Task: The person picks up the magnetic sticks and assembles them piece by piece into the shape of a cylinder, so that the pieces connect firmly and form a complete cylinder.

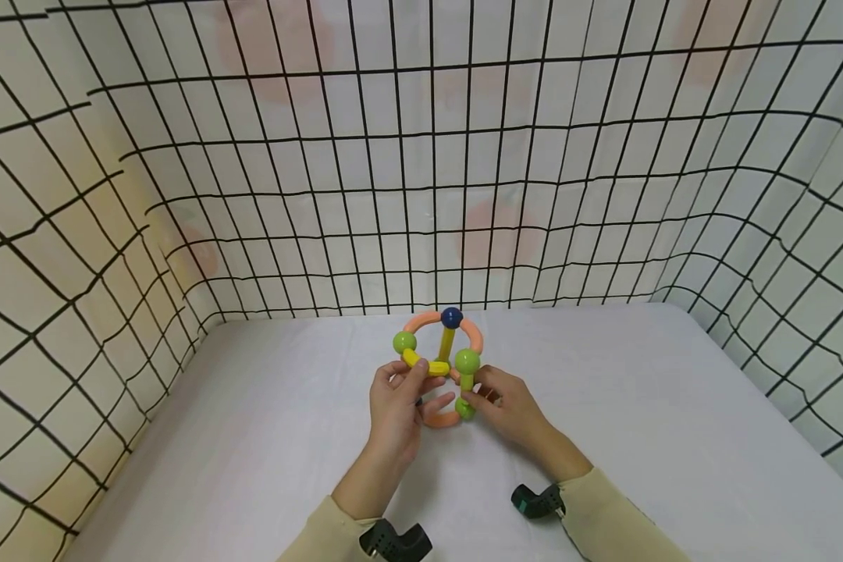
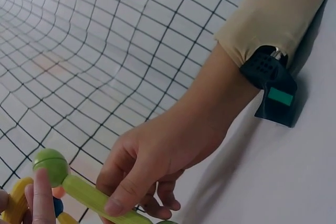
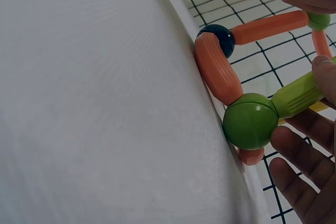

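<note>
A toy structure of balls and rods stands on the white surface between both hands. My left hand [image 1: 395, 417] pinches a yellow curved rod [image 1: 437, 368], its thumb on top. My right hand [image 1: 511, 406] holds an upright green rod [image 1: 467, 382] between thumb and fingers; the right wrist view shows this green rod [image 3: 297, 97] above a lower green ball [image 3: 251, 121]. An upper green ball [image 1: 467, 361] tops that rod. Orange curved rods [image 1: 474, 336] meet a dark blue ball [image 1: 452, 318] at the back, above a yellow straight rod [image 1: 446, 343]. Fingers hide part of the base.
Black grid netting [image 1: 432, 156] over white cloth surrounds the white tabletop [image 1: 267, 437] at the back and sides. Dark wrist devices [image 1: 396, 540] sit at both beige sleeves [image 1: 611, 515].
</note>
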Demonstrator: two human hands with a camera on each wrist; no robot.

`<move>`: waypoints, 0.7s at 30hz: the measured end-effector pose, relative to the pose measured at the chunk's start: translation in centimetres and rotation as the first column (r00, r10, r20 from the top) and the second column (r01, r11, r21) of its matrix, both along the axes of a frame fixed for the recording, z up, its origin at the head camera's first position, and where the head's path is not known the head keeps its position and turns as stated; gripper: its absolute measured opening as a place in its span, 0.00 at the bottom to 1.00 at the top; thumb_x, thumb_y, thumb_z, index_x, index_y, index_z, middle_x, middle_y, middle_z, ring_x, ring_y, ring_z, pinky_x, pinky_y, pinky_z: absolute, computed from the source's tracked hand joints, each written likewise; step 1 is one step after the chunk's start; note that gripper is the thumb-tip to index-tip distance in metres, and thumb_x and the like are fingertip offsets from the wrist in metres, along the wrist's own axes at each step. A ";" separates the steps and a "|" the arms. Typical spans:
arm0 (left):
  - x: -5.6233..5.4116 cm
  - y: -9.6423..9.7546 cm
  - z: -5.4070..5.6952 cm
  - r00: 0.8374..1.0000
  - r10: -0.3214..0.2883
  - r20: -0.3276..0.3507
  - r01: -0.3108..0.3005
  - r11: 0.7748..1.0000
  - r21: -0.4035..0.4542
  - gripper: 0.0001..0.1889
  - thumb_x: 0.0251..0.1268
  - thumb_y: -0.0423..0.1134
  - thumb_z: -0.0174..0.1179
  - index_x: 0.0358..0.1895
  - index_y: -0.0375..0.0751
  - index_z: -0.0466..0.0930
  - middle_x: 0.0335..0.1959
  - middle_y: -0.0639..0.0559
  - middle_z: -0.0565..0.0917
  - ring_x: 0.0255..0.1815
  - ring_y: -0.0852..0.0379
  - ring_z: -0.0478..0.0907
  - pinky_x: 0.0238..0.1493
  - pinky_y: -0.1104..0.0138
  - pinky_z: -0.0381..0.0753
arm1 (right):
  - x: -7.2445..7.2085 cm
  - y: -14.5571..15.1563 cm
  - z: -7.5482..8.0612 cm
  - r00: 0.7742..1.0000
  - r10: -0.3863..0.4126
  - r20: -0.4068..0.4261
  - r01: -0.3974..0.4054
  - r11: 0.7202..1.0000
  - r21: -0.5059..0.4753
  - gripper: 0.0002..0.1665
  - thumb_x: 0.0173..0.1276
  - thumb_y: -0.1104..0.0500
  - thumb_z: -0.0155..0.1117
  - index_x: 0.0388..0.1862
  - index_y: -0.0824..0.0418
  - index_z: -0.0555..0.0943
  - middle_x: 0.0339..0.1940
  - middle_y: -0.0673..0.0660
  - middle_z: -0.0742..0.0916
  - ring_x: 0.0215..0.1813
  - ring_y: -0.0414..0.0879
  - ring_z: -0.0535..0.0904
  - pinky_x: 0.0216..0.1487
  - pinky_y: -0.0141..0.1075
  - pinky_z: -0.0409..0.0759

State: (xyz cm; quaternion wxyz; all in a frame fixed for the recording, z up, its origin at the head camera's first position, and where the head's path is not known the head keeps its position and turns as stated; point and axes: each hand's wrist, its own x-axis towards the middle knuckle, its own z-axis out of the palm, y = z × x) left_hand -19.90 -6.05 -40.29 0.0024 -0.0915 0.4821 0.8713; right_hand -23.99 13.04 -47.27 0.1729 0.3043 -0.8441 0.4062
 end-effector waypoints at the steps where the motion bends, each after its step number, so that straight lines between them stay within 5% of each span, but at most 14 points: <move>1: 0.0 0.0 0.0 1.000 -0.002 -0.001 0.002 1.000 0.007 0.21 0.69 0.38 0.64 0.55 0.39 0.61 0.55 0.37 0.80 0.34 0.60 0.87 0.35 0.62 0.87 | 0.0 0.0 0.0 1.000 -0.001 -0.001 0.001 1.000 0.002 0.12 0.65 0.62 0.70 0.47 0.59 0.84 0.39 0.52 0.87 0.34 0.38 0.81 0.32 0.29 0.80; 10: 0.1 0.0 0.0 1.000 -0.017 0.004 0.017 1.000 0.002 0.22 0.69 0.40 0.64 0.55 0.38 0.62 0.44 0.47 0.84 0.33 0.59 0.87 0.35 0.62 0.87 | 0.0 -0.1 0.0 0.999 0.005 -0.035 -0.004 1.000 0.014 0.13 0.64 0.62 0.71 0.47 0.58 0.85 0.40 0.52 0.88 0.33 0.36 0.79 0.32 0.29 0.80; 21: 0.3 -0.3 0.0 1.000 -0.030 -0.003 0.029 0.999 -0.031 0.22 0.69 0.41 0.64 0.55 0.39 0.62 0.45 0.47 0.84 0.35 0.59 0.88 0.36 0.62 0.87 | 0.0 -0.1 0.0 1.000 0.025 -0.006 -0.025 1.000 0.007 0.12 0.65 0.61 0.71 0.48 0.58 0.85 0.40 0.52 0.88 0.33 0.35 0.78 0.32 0.29 0.81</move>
